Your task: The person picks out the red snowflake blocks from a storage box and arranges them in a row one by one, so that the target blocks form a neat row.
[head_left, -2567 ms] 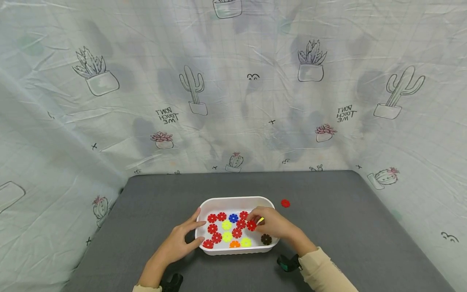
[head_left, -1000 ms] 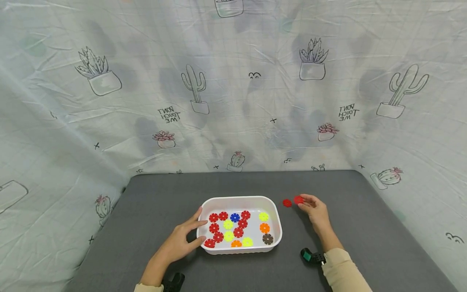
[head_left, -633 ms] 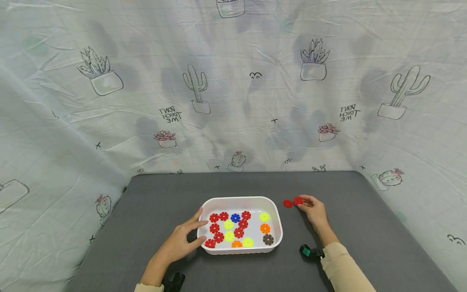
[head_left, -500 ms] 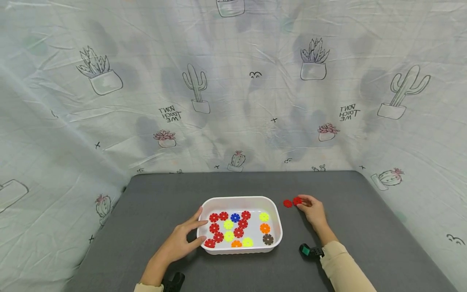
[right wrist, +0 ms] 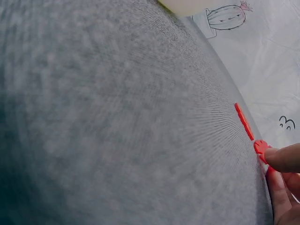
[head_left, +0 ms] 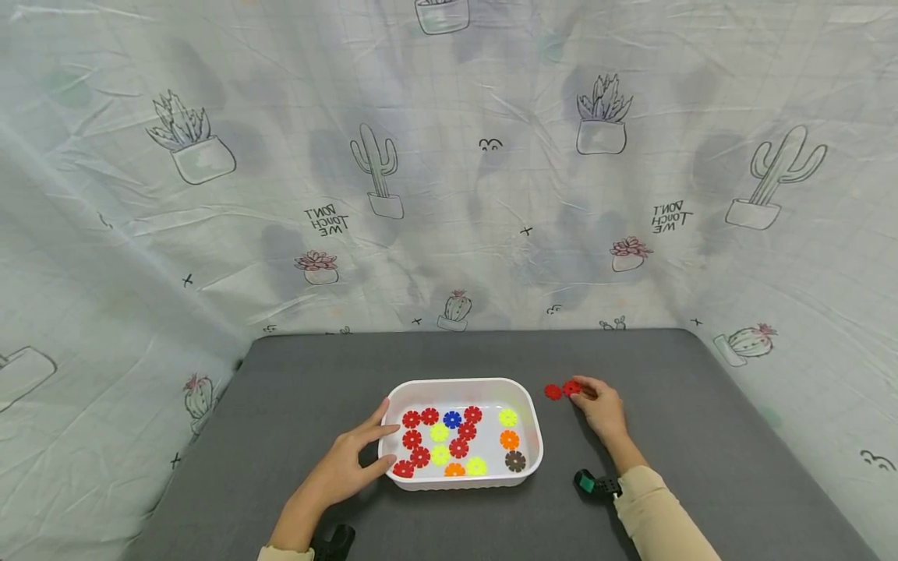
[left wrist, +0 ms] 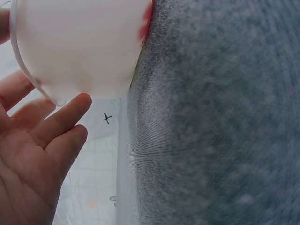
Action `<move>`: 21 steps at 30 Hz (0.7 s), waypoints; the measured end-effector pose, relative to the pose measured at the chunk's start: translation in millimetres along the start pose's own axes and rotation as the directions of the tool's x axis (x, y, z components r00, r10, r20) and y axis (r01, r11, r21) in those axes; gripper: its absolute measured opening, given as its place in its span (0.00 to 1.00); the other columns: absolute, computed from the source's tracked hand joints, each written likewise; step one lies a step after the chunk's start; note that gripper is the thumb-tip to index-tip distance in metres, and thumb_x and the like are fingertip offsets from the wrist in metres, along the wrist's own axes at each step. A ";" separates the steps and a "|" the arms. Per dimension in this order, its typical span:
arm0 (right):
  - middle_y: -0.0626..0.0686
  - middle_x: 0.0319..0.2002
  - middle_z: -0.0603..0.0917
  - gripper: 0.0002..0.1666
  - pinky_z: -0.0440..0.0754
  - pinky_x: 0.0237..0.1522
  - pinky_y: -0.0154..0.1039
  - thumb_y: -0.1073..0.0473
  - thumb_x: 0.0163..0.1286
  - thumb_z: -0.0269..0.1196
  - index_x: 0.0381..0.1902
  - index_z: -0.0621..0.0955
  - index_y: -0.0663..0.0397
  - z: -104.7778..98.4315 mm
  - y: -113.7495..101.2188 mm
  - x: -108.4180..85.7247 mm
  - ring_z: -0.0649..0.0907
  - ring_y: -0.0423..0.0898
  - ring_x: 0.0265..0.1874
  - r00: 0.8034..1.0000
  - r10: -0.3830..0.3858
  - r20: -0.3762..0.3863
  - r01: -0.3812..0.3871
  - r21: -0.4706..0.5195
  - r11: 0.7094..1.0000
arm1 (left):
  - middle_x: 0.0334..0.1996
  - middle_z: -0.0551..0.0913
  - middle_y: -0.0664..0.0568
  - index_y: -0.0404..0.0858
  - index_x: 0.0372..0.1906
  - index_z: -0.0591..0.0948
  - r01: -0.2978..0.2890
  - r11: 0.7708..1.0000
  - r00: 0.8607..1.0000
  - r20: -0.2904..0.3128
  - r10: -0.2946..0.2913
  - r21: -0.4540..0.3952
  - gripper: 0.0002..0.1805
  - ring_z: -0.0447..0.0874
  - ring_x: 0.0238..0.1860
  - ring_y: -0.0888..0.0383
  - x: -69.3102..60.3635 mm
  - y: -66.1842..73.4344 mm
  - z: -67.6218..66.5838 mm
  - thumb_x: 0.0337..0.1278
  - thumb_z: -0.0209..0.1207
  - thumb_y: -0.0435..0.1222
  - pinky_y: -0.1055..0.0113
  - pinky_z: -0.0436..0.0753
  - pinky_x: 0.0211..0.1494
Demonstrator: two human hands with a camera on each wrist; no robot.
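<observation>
A white tray (head_left: 459, 482) holds several red, yellow and orange notched discs, one blue disc (head_left: 452, 420) and one dark brown disc (head_left: 515, 461). My left hand (head_left: 344, 466) grips its left rim, fingers spread over and outside the wall; the left wrist view shows fingers of that hand (left wrist: 35, 154) against the translucent tray (left wrist: 79, 47). Right of the tray, my right hand (head_left: 605, 409) pinches a red disc (head_left: 570, 387) beside another red disc (head_left: 553, 392) on the table. In the right wrist view the pinched disc (right wrist: 259, 146) is tilted, close to the other red disc (right wrist: 243, 121).
The grey table (head_left: 316, 366) extends around the tray. A pale curtain (head_left: 449, 195) printed with potted plants hangs behind and at both sides. Black wrist devices show at the left wrist (head_left: 335, 543) and right wrist (head_left: 596, 485).
My right hand has moved from inside the tray to the table on the right, carrying a red disc close to the other one. It has lately edged slightly left. My left hand keeps its place.
</observation>
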State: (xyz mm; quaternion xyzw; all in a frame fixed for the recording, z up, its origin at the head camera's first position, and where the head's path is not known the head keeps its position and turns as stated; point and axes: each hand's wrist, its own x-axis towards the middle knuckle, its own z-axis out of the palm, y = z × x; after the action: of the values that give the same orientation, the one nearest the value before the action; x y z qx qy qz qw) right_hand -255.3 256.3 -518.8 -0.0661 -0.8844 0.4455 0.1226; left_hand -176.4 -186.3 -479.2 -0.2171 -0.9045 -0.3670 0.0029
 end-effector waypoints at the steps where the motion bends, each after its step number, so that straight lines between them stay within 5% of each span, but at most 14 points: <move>1: 0.65 0.49 0.82 0.22 0.80 0.46 0.35 0.66 0.61 0.65 0.54 0.80 0.64 -0.3 -0.4 -0.4 0.82 0.57 0.48 1.000 -0.002 0.000 0.002 -0.002 1.000 | 0.73 0.58 0.49 0.41 0.59 0.78 -0.007 1.000 1.000 -0.004 0.007 -0.005 0.26 0.64 0.69 0.46 -0.1 -0.3 0.1 0.56 0.62 0.46 0.42 0.70 0.62; 6: 0.67 0.57 0.77 0.24 0.77 0.54 0.48 0.66 0.62 0.64 0.57 0.77 0.65 -2.2 -1.0 -2.0 0.78 0.60 0.55 1.000 0.013 0.024 -0.013 0.020 1.000 | 0.72 0.59 0.47 0.40 0.58 0.79 -0.047 0.999 0.999 -0.027 0.047 -0.005 0.24 0.65 0.68 0.47 -0.3 -1.8 1.1 0.57 0.62 0.44 0.42 0.71 0.62; 12: 0.67 0.60 0.75 0.28 0.75 0.57 0.47 0.62 0.64 0.64 0.61 0.74 0.64 -3.7 0.1 -2.0 0.76 0.59 0.58 0.998 0.032 0.060 -0.037 0.087 0.996 | 0.72 0.59 0.47 0.41 0.59 0.78 -0.040 0.999 0.999 -0.025 0.040 0.007 0.25 0.65 0.68 0.47 -0.3 -1.5 0.8 0.57 0.62 0.45 0.42 0.70 0.61; 18: 0.67 0.61 0.74 0.32 0.73 0.51 0.20 0.64 0.60 0.67 0.61 0.72 0.68 -3.0 -3.4 -4.9 0.74 0.59 0.60 0.998 -0.003 0.056 -0.009 0.226 0.974 | 0.72 0.59 0.48 0.41 0.59 0.78 -0.025 1.000 1.000 -0.018 0.025 0.006 0.25 0.64 0.68 0.47 -0.6 -0.4 0.4 0.56 0.62 0.45 0.42 0.70 0.62; 21: 0.67 0.61 0.74 0.33 0.72 0.49 0.17 0.65 0.60 0.67 0.62 0.71 0.68 -2.7 -11.8 -7.5 0.74 0.60 0.60 0.998 -0.033 0.056 0.017 0.269 0.963 | 0.73 0.59 0.49 0.41 0.59 0.78 -0.018 1.000 1.000 -0.015 0.018 0.007 0.26 0.64 0.68 0.47 -0.2 -0.7 0.2 0.57 0.62 0.46 0.42 0.70 0.62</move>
State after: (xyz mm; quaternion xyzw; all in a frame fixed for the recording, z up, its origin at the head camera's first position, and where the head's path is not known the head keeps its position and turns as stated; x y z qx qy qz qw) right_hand -247.5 249.6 -508.9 -0.0243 -0.8200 0.5613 0.1095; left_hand -176.5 -186.7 -479.9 -0.2227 -0.9036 -0.3656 0.0135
